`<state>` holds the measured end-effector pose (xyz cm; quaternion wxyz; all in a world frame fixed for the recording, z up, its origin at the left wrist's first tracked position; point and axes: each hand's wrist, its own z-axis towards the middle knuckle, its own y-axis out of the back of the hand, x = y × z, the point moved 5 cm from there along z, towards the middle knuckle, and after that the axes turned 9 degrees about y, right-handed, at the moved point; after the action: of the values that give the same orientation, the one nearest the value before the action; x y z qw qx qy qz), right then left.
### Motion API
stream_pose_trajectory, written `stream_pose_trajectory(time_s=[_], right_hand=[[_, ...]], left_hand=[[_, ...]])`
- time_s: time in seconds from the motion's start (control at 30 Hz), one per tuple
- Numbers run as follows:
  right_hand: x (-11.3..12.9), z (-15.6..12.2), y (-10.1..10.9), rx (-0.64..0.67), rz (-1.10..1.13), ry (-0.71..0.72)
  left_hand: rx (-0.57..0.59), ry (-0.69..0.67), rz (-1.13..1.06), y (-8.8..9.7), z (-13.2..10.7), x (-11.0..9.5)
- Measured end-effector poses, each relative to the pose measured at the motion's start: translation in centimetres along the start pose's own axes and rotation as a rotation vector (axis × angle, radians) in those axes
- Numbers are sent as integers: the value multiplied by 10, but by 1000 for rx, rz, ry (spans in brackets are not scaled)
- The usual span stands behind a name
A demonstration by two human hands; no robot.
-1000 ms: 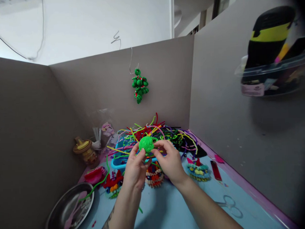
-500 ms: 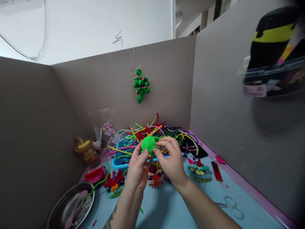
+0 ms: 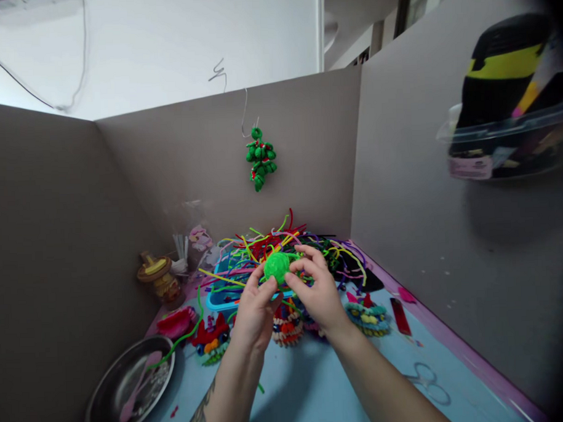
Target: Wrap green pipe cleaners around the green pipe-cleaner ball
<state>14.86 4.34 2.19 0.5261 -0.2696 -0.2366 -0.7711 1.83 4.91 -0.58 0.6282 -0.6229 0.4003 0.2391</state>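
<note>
Between my two hands, raised above the table, is a round bright green coil of pipe cleaner (image 3: 277,268). My left hand (image 3: 257,304) grips its left and lower edge between thumb and fingers. On the other side my right hand (image 3: 314,290) pinches the coil's right edge, where a short green strand sticks out. Behind the hands lies a heap of loose coloured pipe cleaners (image 3: 237,255) in and over a blue tray (image 3: 215,301). Below the hands stands an orange and peach pipe-cleaner figure (image 3: 287,328), partly hidden by them.
A metal bowl (image 3: 96,390) with a pink spoon (image 3: 135,388) stands at front left. Colourful figures (image 3: 212,339) (image 3: 367,316) sit either side of my arms. Scissors (image 3: 428,381) and a red item (image 3: 399,316) lie right. A green ornament (image 3: 261,159) hangs from the back panel.
The green coil has shifted very slightly to the right and turned a little. My right hand's fingers have spread somewhat at its edge.
</note>
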Motion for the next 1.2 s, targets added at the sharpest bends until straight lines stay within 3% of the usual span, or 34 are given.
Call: stream_pose_trajectory(time_s=[0.23,0.37,0.53,0.7,0.83,0.97,1.1,1.2], right_hand=[[-15,0,-3,40,258,-194],[-19,1,-6,97,237,-203],[-12,2,2,4,217,-44],[6,2,-7,219,90,130],[13,1,-10,191,8,175],[5,3,1,70,70,59],[-18,4,12,-48,168,-218],[-28,3,6,-6,278,-287]], left_hand=[[-8,35,-18,-1,-1,4],[-35,5,-19,-1,-3,-1],[-155,-63,-24,7,-1,-10],[-148,-92,-83,12,1,-12],[-140,-96,-74,13,4,-9],[-173,-167,99,14,6,-10],[-156,-138,142,13,7,-9],[-170,-66,99,15,7,-7]])
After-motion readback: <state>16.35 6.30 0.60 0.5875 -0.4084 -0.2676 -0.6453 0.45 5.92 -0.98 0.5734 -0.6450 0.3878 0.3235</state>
